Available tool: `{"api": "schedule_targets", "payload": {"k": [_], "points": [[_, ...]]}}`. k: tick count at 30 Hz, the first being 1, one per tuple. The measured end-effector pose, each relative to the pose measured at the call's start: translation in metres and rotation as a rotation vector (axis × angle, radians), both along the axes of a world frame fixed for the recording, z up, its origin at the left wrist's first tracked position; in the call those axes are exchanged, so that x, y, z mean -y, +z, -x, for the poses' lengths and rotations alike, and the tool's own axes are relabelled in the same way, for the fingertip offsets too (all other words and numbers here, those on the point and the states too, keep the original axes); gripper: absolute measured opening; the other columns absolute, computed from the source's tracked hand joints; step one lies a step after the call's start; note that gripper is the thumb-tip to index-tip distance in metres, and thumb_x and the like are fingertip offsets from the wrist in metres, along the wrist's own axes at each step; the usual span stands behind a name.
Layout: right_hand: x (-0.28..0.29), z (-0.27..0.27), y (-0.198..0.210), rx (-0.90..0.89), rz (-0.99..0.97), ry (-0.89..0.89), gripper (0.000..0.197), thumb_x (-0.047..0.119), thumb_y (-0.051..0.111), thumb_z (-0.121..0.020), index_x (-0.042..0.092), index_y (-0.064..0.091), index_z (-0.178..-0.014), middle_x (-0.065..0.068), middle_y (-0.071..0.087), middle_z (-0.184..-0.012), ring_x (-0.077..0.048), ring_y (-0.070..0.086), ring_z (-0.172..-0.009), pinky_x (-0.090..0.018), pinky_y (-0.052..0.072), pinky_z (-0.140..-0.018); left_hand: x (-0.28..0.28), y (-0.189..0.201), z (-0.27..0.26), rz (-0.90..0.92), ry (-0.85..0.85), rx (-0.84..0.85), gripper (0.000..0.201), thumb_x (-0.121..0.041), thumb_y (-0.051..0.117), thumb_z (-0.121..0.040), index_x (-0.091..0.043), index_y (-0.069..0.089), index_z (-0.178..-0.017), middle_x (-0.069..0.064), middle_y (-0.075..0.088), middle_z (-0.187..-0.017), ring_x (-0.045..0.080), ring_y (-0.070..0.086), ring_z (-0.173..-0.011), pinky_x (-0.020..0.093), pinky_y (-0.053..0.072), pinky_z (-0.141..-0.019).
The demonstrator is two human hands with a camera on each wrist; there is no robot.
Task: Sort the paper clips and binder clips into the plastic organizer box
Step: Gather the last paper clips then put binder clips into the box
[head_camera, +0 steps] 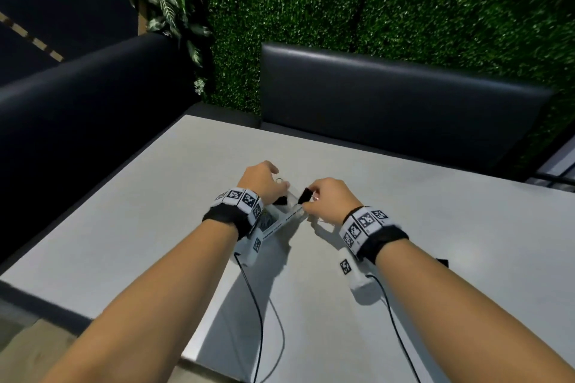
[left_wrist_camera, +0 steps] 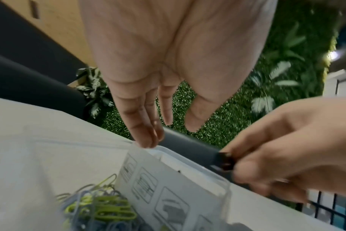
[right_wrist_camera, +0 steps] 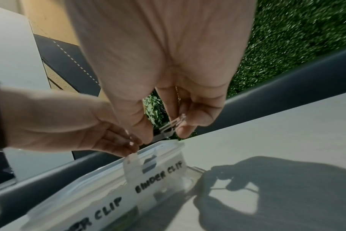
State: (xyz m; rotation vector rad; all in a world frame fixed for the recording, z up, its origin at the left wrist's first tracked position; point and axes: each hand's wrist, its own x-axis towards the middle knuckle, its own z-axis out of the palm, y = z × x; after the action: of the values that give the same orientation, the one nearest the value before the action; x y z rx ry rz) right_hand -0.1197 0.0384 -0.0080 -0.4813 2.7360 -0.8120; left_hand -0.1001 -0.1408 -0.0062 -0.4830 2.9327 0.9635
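Note:
A clear plastic organizer box sits mid-table, its side lettered "BINDER CLIP" and "…ER CLIP". My right hand pinches a black binder clip by its silver wire handles, just above the box's far end. In the left wrist view the black binder clip shows between those fingers. My left hand has straight fingers whose tips touch the box's far rim. Green and blue-grey paper clips lie heaped against a clear box wall; on which side I cannot tell. Another black clip lies below the left hand.
The grey table stretches wide to the right and front. Black padded benches stand along its far and left sides, backed by a green hedge wall. Thin black cables trail from both wrists. A small black object lies by the right forearm.

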Motion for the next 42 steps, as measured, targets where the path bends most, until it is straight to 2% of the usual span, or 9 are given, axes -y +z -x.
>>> {"api": "schedule_targets", "payload": {"k": [4,7,13,17,25,30,33,38,42], "points": [[0.026,0.001,0.005,0.011,0.013,0.016,0.041,0.025,0.073,-0.078,0.009,0.069,-0.116,-0.008,0.07,-0.107,-0.021,0.067,-0.091,-0.032,0.057,-0.076,0.003,0.0,-0.015,-0.033,0.027,-0.052,0.033,-0.03,0.059,-0.093,-0.018,0.061,-0.124,0.005,0.071,-0.104,0.021,0.062,-0.088,0.027,0.046,-0.076],[0.025,-0.011,0.008,-0.008,0.075,0.008,0.056,0.027,0.071,-0.084,0.011,0.057,-0.135,-0.007,0.061,-0.13,-0.026,0.062,-0.113,-0.036,0.054,-0.09,-0.012,0.001,-0.031,-0.023,-0.051,-0.104,0.025,-0.026,0.058,-0.093,-0.018,0.067,-0.115,0.004,0.072,-0.101,0.019,0.065,-0.087,0.028,0.05,-0.078],[-0.066,-0.043,0.009,-0.089,-0.046,-0.111,0.037,0.025,0.06,-0.09,0.015,0.061,-0.125,-0.008,0.066,-0.117,-0.025,0.064,-0.103,-0.037,0.053,-0.088,-0.099,0.003,-0.035,0.017,-0.334,-0.11,0.033,-0.013,0.055,-0.085,-0.02,0.069,-0.113,0.005,0.068,-0.103,0.024,0.065,-0.096,0.034,0.052,-0.084],[-0.16,-0.058,0.01,-0.051,-0.206,-0.327,0.029,0.028,0.061,-0.087,0.015,0.064,-0.113,-0.008,0.069,-0.109,-0.027,0.066,-0.097,-0.036,0.054,-0.082,-0.173,-0.008,-0.017,0.1,-0.515,-0.005,0.037,-0.03,0.062,-0.089,-0.022,0.062,-0.125,0.008,0.06,-0.125,0.028,0.06,-0.113,0.04,0.05,-0.096],[-0.23,-0.084,-0.022,0.205,-0.42,-0.486,0.089,0.062,0.082,-0.06,0.012,0.046,-0.125,-0.012,0.052,-0.123,-0.034,0.053,-0.117,-0.047,0.052,-0.094,-0.23,-0.046,0.0,0.351,-0.56,0.106,0.049,-0.041,0.05,-0.093,-0.031,0.049,-0.14,0.016,0.044,-0.136,0.037,0.042,-0.125,0.049,0.047,-0.098],[-0.238,-0.09,-0.043,0.139,-0.435,-0.451,0.045,0.047,0.079,-0.072,0.015,0.057,-0.095,-0.009,0.061,-0.102,-0.033,0.062,-0.102,-0.038,0.055,-0.082,-0.223,-0.062,-0.001,0.313,-0.558,0.074,0.035,-0.034,0.06,-0.093,-0.036,0.061,-0.128,0.011,0.043,-0.128,0.036,0.041,-0.121,0.045,0.046,-0.1],[-0.242,-0.096,-0.048,0.087,-0.329,-0.466,0.014,0.018,0.07,-0.082,0.007,0.064,-0.088,-0.009,0.065,-0.091,-0.03,0.065,-0.091,-0.032,0.054,-0.072,-0.216,-0.061,-0.002,0.264,-0.552,0.08,0.036,-0.026,0.065,-0.093,-0.027,0.063,-0.128,0.013,0.041,-0.129,0.036,0.054,-0.113,0.04,0.049,-0.099],[-0.252,-0.106,-0.057,0.028,-0.278,-0.542,0.018,0.003,0.061,-0.081,0.01,0.07,-0.095,-0.011,0.052,-0.111,-0.031,0.061,-0.094,-0.041,0.055,-0.088,-0.209,-0.065,-0.01,0.194,-0.537,0.034,0.032,-0.017,0.066,-0.09,-0.016,0.067,-0.123,0.01,0.044,-0.132,0.032,0.063,-0.104,0.034,0.051,-0.096],[-0.255,-0.109,-0.054,-0.011,-0.27,-0.487,0.029,-0.009,0.049,-0.084,0.014,0.062,-0.095,-0.011,0.054,-0.11,-0.023,0.054,-0.084,-0.032,0.051,-0.079,-0.209,-0.065,-0.014,0.195,-0.529,0.014,0.033,-0.019,0.066,-0.091,-0.016,0.066,-0.124,0.009,0.05,-0.13,0.032,0.061,-0.109,0.039,0.051,-0.098]]}}
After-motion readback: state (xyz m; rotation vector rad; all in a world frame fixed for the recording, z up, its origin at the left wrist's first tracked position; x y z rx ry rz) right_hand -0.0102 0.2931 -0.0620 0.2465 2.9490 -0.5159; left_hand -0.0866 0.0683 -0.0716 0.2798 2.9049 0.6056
